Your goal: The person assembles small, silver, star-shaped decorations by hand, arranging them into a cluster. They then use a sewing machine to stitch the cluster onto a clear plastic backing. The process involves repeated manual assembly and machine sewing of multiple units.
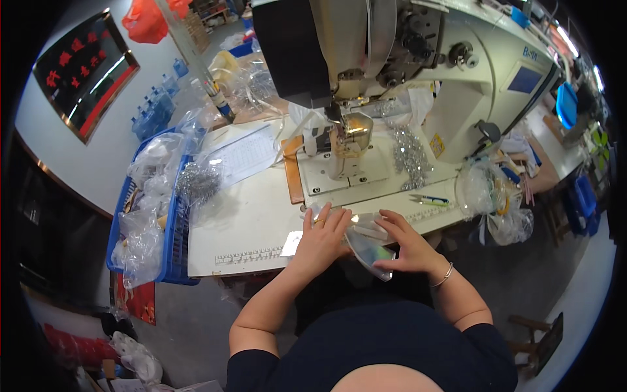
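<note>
We see blue lettering on the white sewing machine (486, 85), red characters on the dark framed plaque (85, 72) and print on the paper sheet (245, 155). The left hand (322, 236) lies palm down, fingers extended and unclenched, on clear plastic film (367, 245) at the worktable's (241, 232) near edge. The right hand (411, 247) arches at the film's right side, thumb apart from fingertips; whether it grips, we cannot tell.

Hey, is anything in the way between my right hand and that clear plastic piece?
Nothing visible: your right hand is right at the clear plastic piece, by the table's front edge; your left hand is at its left side.
</note>
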